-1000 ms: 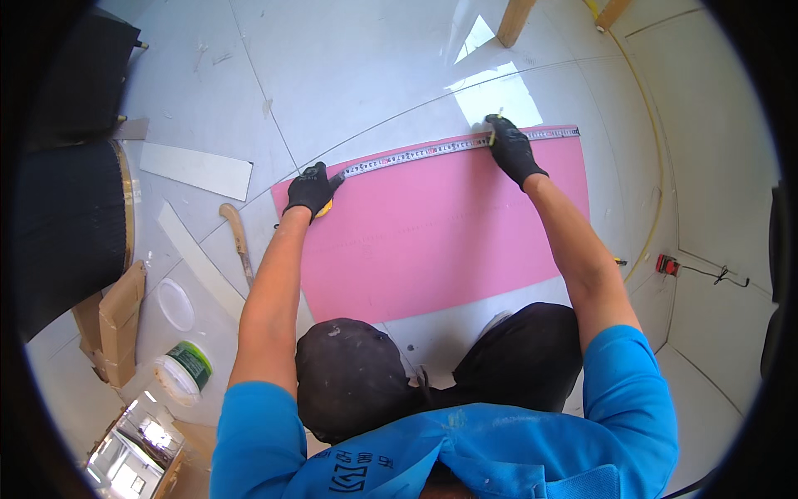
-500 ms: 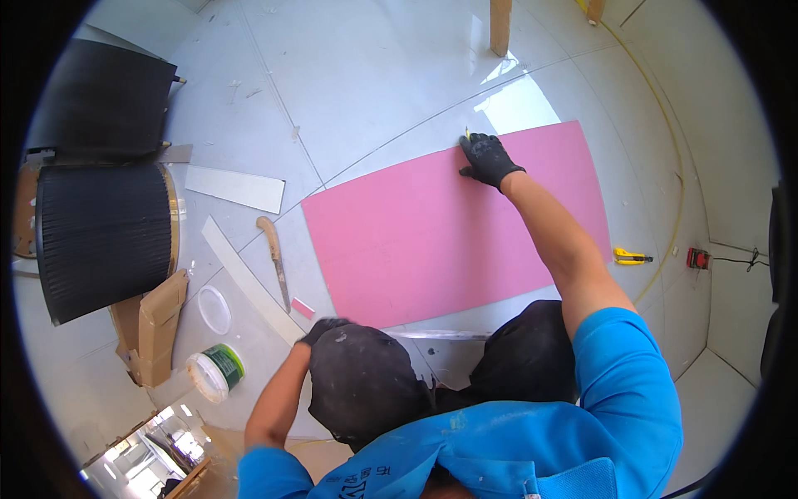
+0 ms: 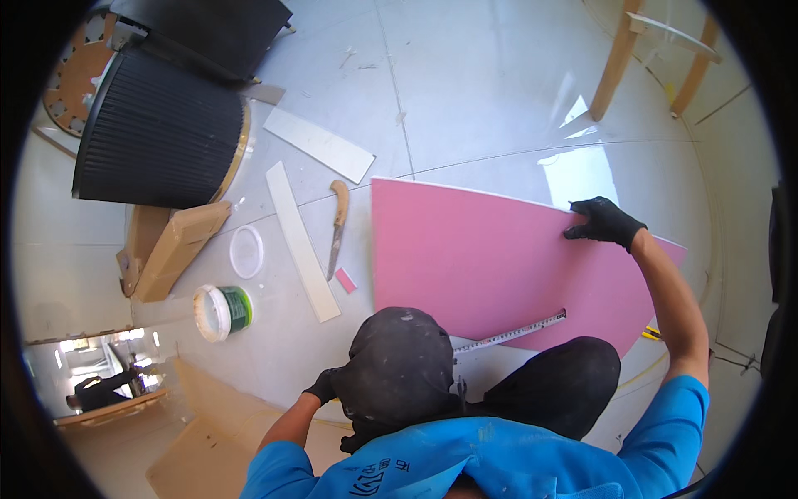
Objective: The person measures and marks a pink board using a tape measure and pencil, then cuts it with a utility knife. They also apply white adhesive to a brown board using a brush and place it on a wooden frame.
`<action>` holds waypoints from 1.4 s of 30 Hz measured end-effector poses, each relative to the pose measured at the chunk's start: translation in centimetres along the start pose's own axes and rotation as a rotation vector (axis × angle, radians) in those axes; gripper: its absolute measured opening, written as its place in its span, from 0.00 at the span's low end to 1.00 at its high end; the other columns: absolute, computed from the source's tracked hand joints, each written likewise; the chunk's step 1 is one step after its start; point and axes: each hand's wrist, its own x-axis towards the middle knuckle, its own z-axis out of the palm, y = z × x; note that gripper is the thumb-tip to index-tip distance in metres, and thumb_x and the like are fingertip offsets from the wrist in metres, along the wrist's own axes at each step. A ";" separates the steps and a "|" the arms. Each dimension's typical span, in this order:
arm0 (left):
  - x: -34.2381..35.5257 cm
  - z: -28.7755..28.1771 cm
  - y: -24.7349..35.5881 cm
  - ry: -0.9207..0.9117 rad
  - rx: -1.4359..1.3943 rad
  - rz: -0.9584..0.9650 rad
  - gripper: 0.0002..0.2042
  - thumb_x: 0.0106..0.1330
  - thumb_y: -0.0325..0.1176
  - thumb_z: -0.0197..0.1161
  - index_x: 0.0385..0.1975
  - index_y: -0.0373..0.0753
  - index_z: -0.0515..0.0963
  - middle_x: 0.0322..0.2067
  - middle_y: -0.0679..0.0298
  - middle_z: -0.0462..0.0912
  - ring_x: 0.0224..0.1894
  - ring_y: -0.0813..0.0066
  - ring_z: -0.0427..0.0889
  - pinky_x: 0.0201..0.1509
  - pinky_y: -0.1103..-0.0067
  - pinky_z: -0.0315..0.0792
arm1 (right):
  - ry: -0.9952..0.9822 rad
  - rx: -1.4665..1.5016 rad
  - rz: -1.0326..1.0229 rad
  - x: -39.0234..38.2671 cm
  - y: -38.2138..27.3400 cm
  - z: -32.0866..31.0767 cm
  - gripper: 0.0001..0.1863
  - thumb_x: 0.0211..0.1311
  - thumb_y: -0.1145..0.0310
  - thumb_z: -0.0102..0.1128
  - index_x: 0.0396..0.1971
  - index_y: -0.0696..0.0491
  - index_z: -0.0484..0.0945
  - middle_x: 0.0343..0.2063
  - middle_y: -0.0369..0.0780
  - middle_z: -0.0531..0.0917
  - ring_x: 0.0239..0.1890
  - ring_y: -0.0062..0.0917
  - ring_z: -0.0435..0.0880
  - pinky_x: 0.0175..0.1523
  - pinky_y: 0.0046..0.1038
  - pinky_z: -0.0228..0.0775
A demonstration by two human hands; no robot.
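Note:
My right hand (image 3: 604,221), in a black glove, grips the top edge of a large pink board (image 3: 457,249). My left hand (image 3: 322,384), also gloved, is low beside my left knee, its fingers mostly hidden. A tape measure blade (image 3: 509,334) lies diagonally over the board's lower part, its other end hidden by my knee. A wooden-handled saw (image 3: 339,216) and a small pink offcut (image 3: 347,279) lie left of the board. A yellow utility knife (image 3: 652,333) shows at its lower right.
White strips (image 3: 295,224), a lid (image 3: 246,251), a tub (image 3: 214,313) and folded cardboard (image 3: 166,258) lie leftward. Black ribbed (image 3: 158,125) and flat-sided (image 3: 224,37) objects stand behind them. Wooden legs (image 3: 615,66) rise at upper right; a mirror-like panel (image 3: 108,374) is lower left.
The tape has left the board's top edge for its lower part. My left hand has drawn back beside my knee. My right hand remains at the top edge. The view has turned left.

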 end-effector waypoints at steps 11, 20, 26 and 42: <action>9.5 -7.5 -0.3 0.050 -0.314 -0.142 0.15 0.60 0.30 0.61 0.47 0.37 0.79 0.43 0.55 0.84 0.46 0.64 0.83 0.50 0.72 0.75 | 0.589 -0.225 0.058 -9.8 -14.7 -11.5 0.15 0.49 0.60 0.73 0.25 0.53 0.76 0.24 0.44 0.77 0.27 0.41 0.78 0.32 0.35 0.71; 14.0 -15.9 10.8 0.100 -0.252 -0.094 0.09 0.59 0.28 0.61 0.37 0.35 0.80 0.38 0.57 0.85 0.40 0.66 0.83 0.45 0.71 0.75 | 1.406 0.391 0.318 -19.5 -13.7 -13.4 0.06 0.64 0.72 0.60 0.36 0.59 0.81 0.29 0.36 0.81 0.33 0.17 0.77 0.39 0.22 0.70; 11.0 -16.7 12.0 0.307 -0.460 -0.335 0.12 0.66 0.40 0.56 0.25 0.39 0.76 0.17 0.66 0.73 0.22 0.78 0.76 0.27 0.79 0.69 | 1.229 -0.455 0.189 -22.2 -6.0 -6.7 0.13 0.62 0.84 0.52 0.45 0.61 0.79 0.43 0.48 0.82 0.45 0.33 0.82 0.52 0.27 0.72; 12.0 -13.1 11.2 0.752 -1.156 -0.398 0.16 0.70 0.46 0.55 0.30 0.38 0.74 0.25 0.62 0.77 0.29 0.72 0.78 0.37 0.76 0.74 | 1.218 1.539 0.895 -19.3 2.5 21.9 0.23 0.59 0.80 0.55 0.56 0.57 0.71 0.51 0.45 0.75 0.53 0.34 0.77 0.58 0.30 0.69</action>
